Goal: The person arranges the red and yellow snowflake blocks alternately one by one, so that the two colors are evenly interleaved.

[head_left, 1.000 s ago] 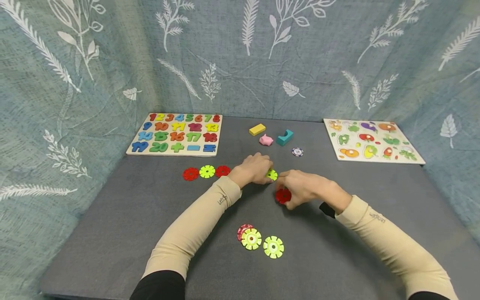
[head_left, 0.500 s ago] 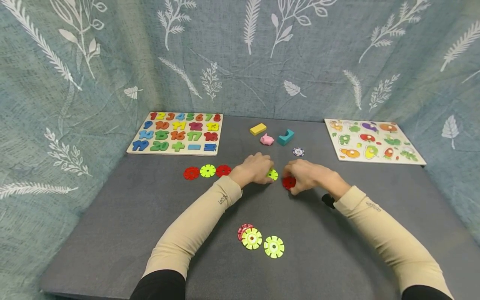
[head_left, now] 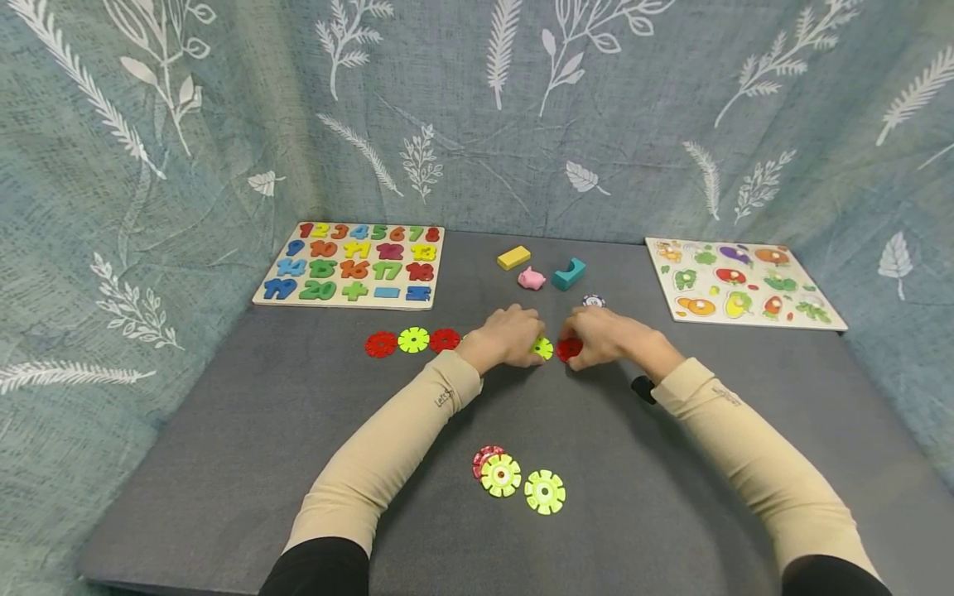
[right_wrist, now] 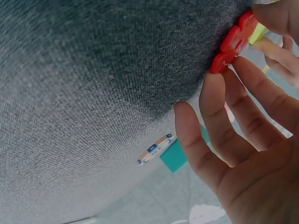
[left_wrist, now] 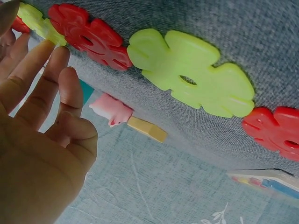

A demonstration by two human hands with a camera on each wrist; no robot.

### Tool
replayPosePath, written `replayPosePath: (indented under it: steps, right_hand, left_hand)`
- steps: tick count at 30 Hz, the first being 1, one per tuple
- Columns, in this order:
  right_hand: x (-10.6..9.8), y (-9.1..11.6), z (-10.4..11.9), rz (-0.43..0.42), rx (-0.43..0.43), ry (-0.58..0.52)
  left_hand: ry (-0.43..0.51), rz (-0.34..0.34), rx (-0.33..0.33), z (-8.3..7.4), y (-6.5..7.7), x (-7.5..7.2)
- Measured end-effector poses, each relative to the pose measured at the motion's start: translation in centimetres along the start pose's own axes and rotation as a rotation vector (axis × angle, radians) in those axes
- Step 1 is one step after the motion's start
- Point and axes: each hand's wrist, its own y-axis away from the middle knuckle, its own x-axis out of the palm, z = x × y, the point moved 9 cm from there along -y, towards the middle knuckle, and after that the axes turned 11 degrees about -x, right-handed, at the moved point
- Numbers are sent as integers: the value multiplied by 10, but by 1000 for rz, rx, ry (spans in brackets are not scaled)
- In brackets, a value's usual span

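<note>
Near the middle of the table, my left hand (head_left: 513, 335) holds a yellow-green notched plastic disc (head_left: 544, 348) by its edges, between thumb and fingertips. Just to its right, my right hand (head_left: 602, 338) pinches a red notched disc (head_left: 570, 348); in the right wrist view this red disc (right_wrist: 236, 41) lies right against the yellow-green one (right_wrist: 258, 33). Leftward runs a row of alternating discs: red (head_left: 445, 340), yellow-green (head_left: 413, 339), red (head_left: 382, 344). My left hand and forearm cover part of that row, which the left wrist view shows as another red (left_wrist: 91, 37) and yellow-green disc (left_wrist: 191, 74).
Closer to me lie two yellow-green discs (head_left: 545, 492), one overlapping a red disc (head_left: 483, 458). Beyond the hands are a yellow block (head_left: 514, 257), pink pig (head_left: 532, 279), teal block (head_left: 570, 274) and poker chip (head_left: 593, 300). A number puzzle (head_left: 350, 265) and vegetable puzzle (head_left: 745, 281) flank them.
My right hand has carried the red disc away from me, up to the right side of the yellow-green disc. My left hand has stayed in place.
</note>
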Motion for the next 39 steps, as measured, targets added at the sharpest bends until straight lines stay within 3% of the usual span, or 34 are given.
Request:
replayPosePath:
  steps: [15,31,39]
  right_hand:
    - [-1,1,8,-60,-111,12]
    - [3,4,7,-78,-112,-17]
    - [2,9,7,-108,-49,31]
  left_hand:
    - [8,6,1,0,0,1]
    - [17,2,7,-1,-1,1]
    - [43,-1,8,2,-3,1]
